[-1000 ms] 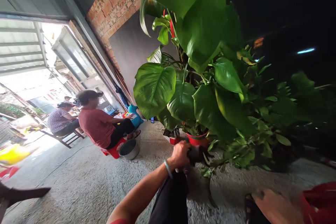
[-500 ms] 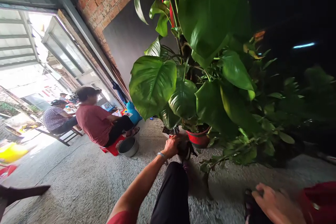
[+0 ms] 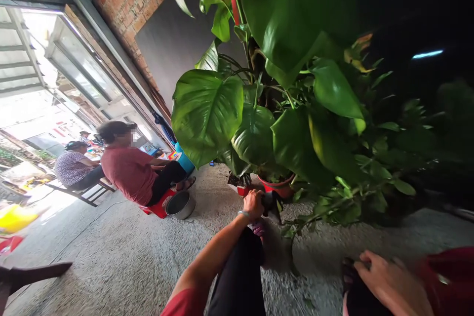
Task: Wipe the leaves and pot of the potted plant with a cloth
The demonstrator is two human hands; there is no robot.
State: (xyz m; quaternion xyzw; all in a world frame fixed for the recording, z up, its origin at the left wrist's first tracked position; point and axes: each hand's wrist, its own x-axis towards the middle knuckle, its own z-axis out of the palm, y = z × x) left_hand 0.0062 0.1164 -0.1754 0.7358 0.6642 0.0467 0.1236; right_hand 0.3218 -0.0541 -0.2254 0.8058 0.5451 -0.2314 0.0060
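Note:
My left hand [image 3: 254, 204], with a light band at the wrist, is reached forward over my foot. Its fingers are closed at a dark object [image 3: 272, 203] whose kind I cannot make out. Just beyond it stand a small red and white pot [image 3: 242, 190] with a low plant, and a larger red pot [image 3: 279, 187] under big green leaves [image 3: 209, 113]. At the lower right, my right hand [image 3: 387, 276] hangs over my dark-clad leg, near the other foot. Its fingers are loosely extended and I see nothing in them.
To the left, a person in a red shirt [image 3: 128, 170] sits on a red stool [image 3: 159, 207] beside a metal basin [image 3: 180, 205]. Another person [image 3: 76, 165] sits on a bench farther off. Leafy stems [image 3: 326, 212] spread low on the right. A dark wooden leg [image 3: 35, 272] juts in at left.
My left hand has moved right, away from the small pot, which now shows more fully. The right hand stays by my leg. The view has shifted slightly.

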